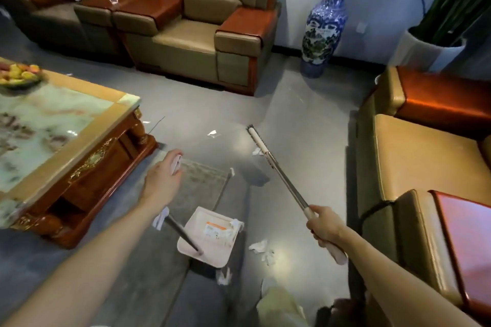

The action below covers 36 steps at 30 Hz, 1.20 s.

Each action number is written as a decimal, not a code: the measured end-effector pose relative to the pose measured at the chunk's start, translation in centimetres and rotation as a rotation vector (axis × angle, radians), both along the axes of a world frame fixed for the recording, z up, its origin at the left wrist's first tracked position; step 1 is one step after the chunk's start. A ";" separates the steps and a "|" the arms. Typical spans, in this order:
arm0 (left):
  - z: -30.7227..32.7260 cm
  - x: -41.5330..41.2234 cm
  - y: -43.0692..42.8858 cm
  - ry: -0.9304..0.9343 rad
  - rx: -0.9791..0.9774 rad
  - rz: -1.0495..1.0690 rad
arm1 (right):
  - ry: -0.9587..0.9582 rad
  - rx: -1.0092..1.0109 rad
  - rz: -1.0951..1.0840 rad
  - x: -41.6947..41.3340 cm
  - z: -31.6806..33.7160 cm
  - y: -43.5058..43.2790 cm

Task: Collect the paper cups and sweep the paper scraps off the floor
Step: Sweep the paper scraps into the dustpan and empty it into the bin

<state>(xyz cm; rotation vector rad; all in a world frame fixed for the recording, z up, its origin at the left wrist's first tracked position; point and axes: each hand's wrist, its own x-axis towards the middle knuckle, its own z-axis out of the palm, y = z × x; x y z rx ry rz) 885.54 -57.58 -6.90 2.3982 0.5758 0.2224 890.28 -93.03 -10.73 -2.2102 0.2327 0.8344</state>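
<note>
Head view, risk first: the broom (287, 182) reaches past the scraps (261, 247) lying on the floor beside the dustpan (210, 236), so a hard pull could flick them wide of the pan or under the sofa (425, 156). Right hand (325, 225) is clenched round the broom handle. Left hand (164, 175) curls round a pale grip, probably the dustpan's. No cups in sight.

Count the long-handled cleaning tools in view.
2: the broom in the right hand, its head on the floor; the dustpan below the left hand, which grips its handle.
</note>
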 end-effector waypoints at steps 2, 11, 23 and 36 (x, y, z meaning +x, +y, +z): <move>-0.1 3.7 -0.3 0.004 -0.003 0.060 | 0.025 -0.006 0.070 5.0 0.3 -0.1; -1.3 18.3 1.0 0.032 0.058 0.278 | 0.051 -0.056 0.281 27.2 -1.5 3.4; -2.5 36.3 4.6 0.128 0.010 0.527 | 0.016 -0.131 0.633 54.3 -2.8 14.3; -3.7 41.0 4.1 0.144 0.031 0.708 | 0.034 -0.381 1.030 69.2 -5.5 22.4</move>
